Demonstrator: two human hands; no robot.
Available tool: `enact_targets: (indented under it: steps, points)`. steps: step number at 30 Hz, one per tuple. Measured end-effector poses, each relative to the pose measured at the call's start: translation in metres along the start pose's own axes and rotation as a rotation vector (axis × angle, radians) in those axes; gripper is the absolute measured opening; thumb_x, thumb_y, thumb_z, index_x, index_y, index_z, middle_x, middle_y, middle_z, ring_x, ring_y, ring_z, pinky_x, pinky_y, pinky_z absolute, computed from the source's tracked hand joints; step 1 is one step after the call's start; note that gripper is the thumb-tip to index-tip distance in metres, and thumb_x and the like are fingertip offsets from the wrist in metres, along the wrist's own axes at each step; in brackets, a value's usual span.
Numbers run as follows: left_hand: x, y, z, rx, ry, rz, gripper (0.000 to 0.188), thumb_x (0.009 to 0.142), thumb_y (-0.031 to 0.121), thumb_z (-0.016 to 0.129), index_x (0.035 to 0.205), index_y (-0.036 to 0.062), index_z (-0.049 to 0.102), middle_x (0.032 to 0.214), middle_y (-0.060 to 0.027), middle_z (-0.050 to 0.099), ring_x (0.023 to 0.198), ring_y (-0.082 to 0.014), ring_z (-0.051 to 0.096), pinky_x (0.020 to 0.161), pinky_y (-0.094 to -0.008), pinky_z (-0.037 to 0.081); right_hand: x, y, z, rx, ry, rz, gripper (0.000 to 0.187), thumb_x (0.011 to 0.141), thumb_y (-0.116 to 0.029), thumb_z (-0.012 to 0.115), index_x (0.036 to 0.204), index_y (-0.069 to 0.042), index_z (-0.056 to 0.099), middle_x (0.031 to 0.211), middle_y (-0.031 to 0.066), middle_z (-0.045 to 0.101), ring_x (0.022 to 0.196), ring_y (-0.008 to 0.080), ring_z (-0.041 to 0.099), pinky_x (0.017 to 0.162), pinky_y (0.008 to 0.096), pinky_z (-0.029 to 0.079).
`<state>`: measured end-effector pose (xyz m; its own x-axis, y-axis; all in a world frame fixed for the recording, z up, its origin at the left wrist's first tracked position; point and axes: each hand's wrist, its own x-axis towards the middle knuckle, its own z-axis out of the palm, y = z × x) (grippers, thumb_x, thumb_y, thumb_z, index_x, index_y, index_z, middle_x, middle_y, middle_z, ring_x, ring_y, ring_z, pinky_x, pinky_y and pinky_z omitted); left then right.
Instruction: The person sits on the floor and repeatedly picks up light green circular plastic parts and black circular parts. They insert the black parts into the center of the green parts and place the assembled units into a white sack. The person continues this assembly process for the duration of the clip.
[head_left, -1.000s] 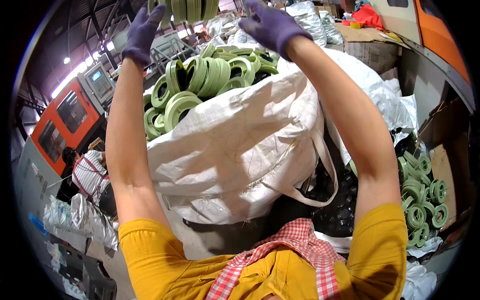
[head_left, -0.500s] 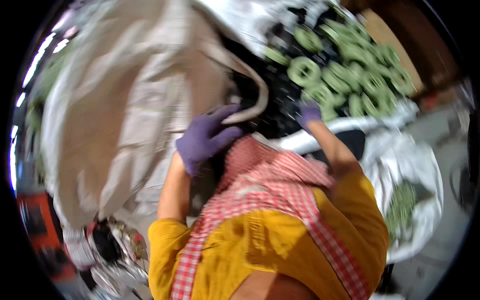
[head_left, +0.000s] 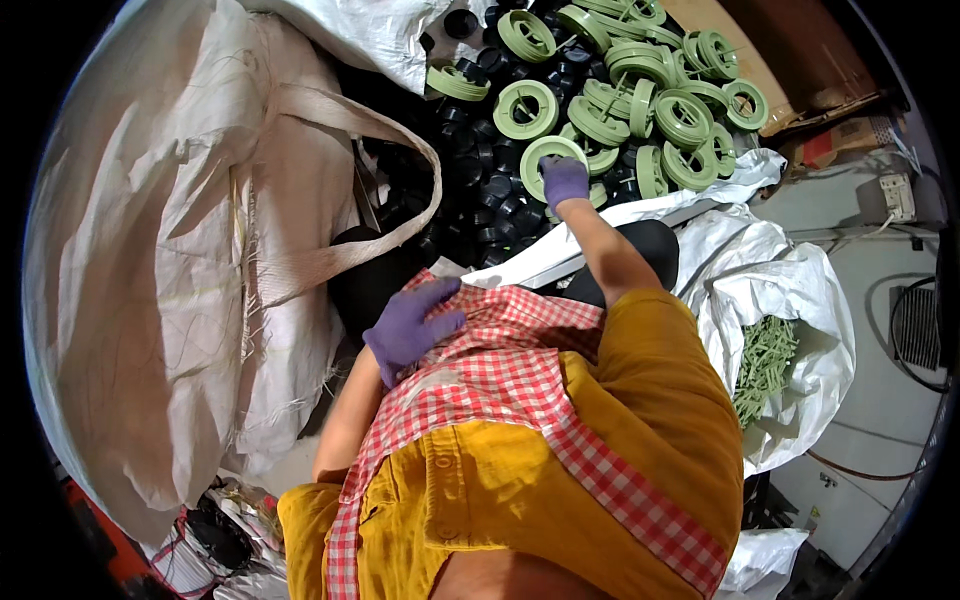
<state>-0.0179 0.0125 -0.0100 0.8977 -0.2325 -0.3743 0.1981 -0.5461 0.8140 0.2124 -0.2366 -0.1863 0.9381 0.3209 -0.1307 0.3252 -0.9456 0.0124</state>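
Observation:
My right hand (head_left: 567,183), in a purple glove, is closed at the rim of a round light-green plastic ring (head_left: 540,160). That ring lies at the near edge of a heap of similar green rings (head_left: 683,120) with thin sprues across their middles. Beneath and beside them spread many small black plastic caps (head_left: 490,190). My left hand (head_left: 412,325), gloved in purple too, hovers over the red-checked apron (head_left: 490,330) at my lap. Its fingers are stretched out and hold nothing.
A big off-white woven sack (head_left: 150,220) with a strap loop (head_left: 425,170) fills the left side. At the right stands an open white bag (head_left: 820,330) holding thin green plastic sticks (head_left: 765,365). Cardboard (head_left: 725,30) borders the far right, and a power socket (head_left: 897,198) sits beyond.
My left hand has drawn back from the sack's strap toward my lap. My right hand has come onto a green ring at the pile's near edge. The whole view has shifted.

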Motion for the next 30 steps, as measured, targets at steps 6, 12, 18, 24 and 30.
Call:
enact_targets:
  steps: [6, 12, 18, 24, 30]
  points:
    - [0.079, 0.005, 0.016, -0.649, 0.506, 0.018, 0.073, 0.082, 0.019, 0.068, 0.140, -0.0026, 0.027, 0.124, -0.0142, 0.051, 0.108, -0.0188, 0.051, 0.092, -0.0273, 0.043, -0.051, -0.056, -0.099, 0.562, 0.158, -0.460, 0.025, 0.075, -0.006, 0.058, 0.098, -0.012, 0.064, 0.096, 0.0112, 0.066, 0.088, 0.0272, 0.064, 0.074, 0.0387, 0.050]
    - [0.068, 0.003, 0.003, -1.239, 0.276, 0.122, 0.054, 0.083, 0.017, 0.060, 0.130, 0.0008, 0.041, 0.110, -0.0089, 0.057, 0.094, -0.0162, 0.057, 0.084, -0.0278, 0.048, -0.117, -0.062, -0.132, 1.513, 0.620, -0.069, 0.046, 0.085, -0.019, 0.059, 0.123, 0.001, 0.043, 0.114, 0.0136, 0.055, 0.105, 0.0234, 0.055, 0.090, 0.0398, 0.046]
    - [0.066, -0.020, 0.032, -0.564, 0.388, 0.292, 0.051, 0.086, 0.013, 0.062, 0.130, -0.0032, 0.042, 0.116, -0.0098, 0.056, 0.100, -0.0153, 0.056, 0.082, -0.0278, 0.049, -0.144, -0.086, -0.120, 2.482, -0.574, -0.017, 0.047, 0.091, -0.024, 0.048, 0.131, -0.001, 0.041, 0.122, 0.0141, 0.053, 0.112, 0.0269, 0.054, 0.098, 0.0421, 0.044]
    - [0.078, 0.004, 0.029, -1.129, 0.436, 0.060, 0.029, 0.084, 0.008, 0.061, 0.110, 0.0006, 0.053, 0.095, -0.0041, 0.060, 0.080, -0.0097, 0.057, 0.070, -0.0247, 0.048, -0.133, -0.106, -0.126, 2.192, -0.115, 0.028, 0.035, 0.085, -0.012, 0.058, 0.118, 0.000, 0.054, 0.100, 0.0042, 0.061, 0.089, 0.0106, 0.057, 0.077, 0.0243, 0.047]
    - [0.099, 0.005, 0.041, -1.305, 0.425, -0.024, 0.032, 0.080, 0.003, 0.061, 0.111, 0.0009, 0.054, 0.095, -0.0058, 0.061, 0.082, -0.0125, 0.059, 0.071, -0.0279, 0.051, -0.123, -0.094, -0.138, 1.979, -0.123, 0.164, 0.040, 0.081, -0.008, 0.055, 0.120, 0.003, 0.053, 0.100, 0.0048, 0.061, 0.085, 0.0091, 0.055, 0.074, 0.0240, 0.046]
